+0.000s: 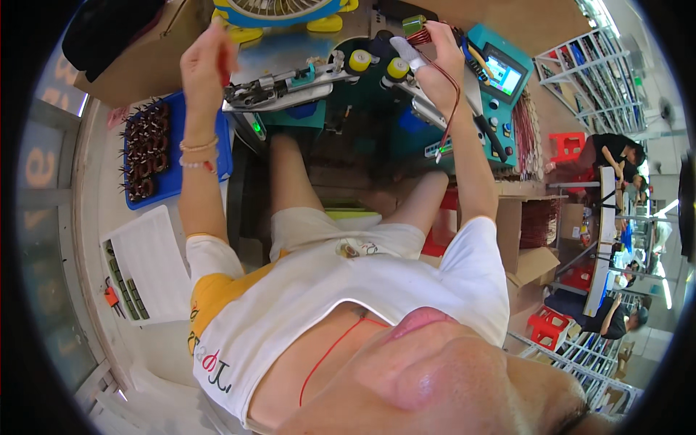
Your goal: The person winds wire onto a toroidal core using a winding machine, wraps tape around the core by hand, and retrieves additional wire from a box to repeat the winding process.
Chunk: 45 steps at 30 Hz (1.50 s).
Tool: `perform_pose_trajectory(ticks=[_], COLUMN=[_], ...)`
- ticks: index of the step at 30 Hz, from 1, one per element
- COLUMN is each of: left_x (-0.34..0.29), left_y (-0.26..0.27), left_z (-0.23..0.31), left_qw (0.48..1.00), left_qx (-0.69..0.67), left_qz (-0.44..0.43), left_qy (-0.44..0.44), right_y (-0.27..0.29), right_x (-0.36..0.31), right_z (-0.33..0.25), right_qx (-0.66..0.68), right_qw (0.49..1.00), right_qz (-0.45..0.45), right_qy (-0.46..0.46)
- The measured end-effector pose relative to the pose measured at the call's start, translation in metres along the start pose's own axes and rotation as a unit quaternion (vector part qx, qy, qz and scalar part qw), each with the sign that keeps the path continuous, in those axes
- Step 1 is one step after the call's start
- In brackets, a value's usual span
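Observation:
My left hand (206, 64) is raised at the upper left, above the left metal arm (283, 90) of a bench machine. Motion smears its fingers, so their grip and anything in them do not show clearly. At the upper right, my right hand (441, 72) is closed on a small green and copper-coloured part (415, 29) with wires. Dark red lead wires (457, 101) hang from this hand past the wrist to a small light end piece. A white cover (406, 52) wraps one of its fingers. Two yellow rollers (359, 61) stand between my hands.
A blue tray (223, 148) at left holds several dark wire-wound rings. Beyond the machine stands a spoked blue ring (279, 13) on yellow feet. At right are a teal control box (475, 36) with a screen, pliers (476, 64) and cardboard boxes (533, 267). Other people sit farther right.

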<state>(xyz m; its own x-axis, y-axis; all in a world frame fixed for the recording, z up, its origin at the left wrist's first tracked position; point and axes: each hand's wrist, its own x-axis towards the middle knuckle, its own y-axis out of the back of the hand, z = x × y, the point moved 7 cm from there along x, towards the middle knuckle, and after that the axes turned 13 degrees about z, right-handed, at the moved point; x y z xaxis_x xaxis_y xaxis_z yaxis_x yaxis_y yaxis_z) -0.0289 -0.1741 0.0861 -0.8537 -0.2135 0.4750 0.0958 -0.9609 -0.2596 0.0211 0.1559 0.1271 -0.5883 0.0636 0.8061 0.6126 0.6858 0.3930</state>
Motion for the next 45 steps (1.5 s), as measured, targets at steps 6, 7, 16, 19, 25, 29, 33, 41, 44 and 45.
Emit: perform_pose_trajectory(ticks=[6,7,16,19,25,29,33,41,44,45], left_x=[-0.11,-0.131,-0.235,-0.263,-0.28,-0.298,-0.307,-0.301,-0.296,-0.295], left_y=[-0.108,-0.118,-0.121,-0.117,-0.119,-0.14,-0.143,-0.139,-0.137,-0.136], left_z=[0.002,-0.024,-0.076,-0.087,-0.092,-0.093,-0.091,-0.094,-0.089,-0.087], left_qw=[0.997,0.995,0.848,0.799,0.833,0.831,0.82,0.895,0.911,0.911], left_qx=[0.032,-0.063,-0.248,-0.181,-0.091,-0.082,-0.119,-0.014,0.048,0.047], left_qz=[-0.046,-0.052,-0.068,0.031,-0.062,-0.048,0.003,-0.091,-0.128,-0.129], left_qy=[-0.061,0.048,0.462,0.573,0.542,0.548,0.561,0.437,0.389,0.389], right_y=[-0.008,-0.016,-0.007,0.022,0.06,0.041,0.036,0.033,0.03,0.031], right_x=[-0.066,-0.085,-0.21,-0.223,-0.231,-0.243,-0.253,-0.258,-0.253,-0.253], right_z=[-0.053,-0.056,-0.073,-0.056,-0.023,-0.032,-0.029,-0.03,-0.029,-0.025], right_qx=[0.022,0.085,0.021,0.089,0.21,0.218,0.27,0.304,0.329,0.328], right_qw=[1.0,0.993,0.975,0.98,0.945,0.947,0.922,0.898,0.886,0.886], right_qz=[-0.003,-0.025,-0.221,-0.161,-0.048,-0.074,-0.086,0.001,0.009,0.01], right_qy=[-0.003,-0.081,-0.023,-0.079,-0.244,-0.223,-0.265,-0.319,-0.327,-0.327])
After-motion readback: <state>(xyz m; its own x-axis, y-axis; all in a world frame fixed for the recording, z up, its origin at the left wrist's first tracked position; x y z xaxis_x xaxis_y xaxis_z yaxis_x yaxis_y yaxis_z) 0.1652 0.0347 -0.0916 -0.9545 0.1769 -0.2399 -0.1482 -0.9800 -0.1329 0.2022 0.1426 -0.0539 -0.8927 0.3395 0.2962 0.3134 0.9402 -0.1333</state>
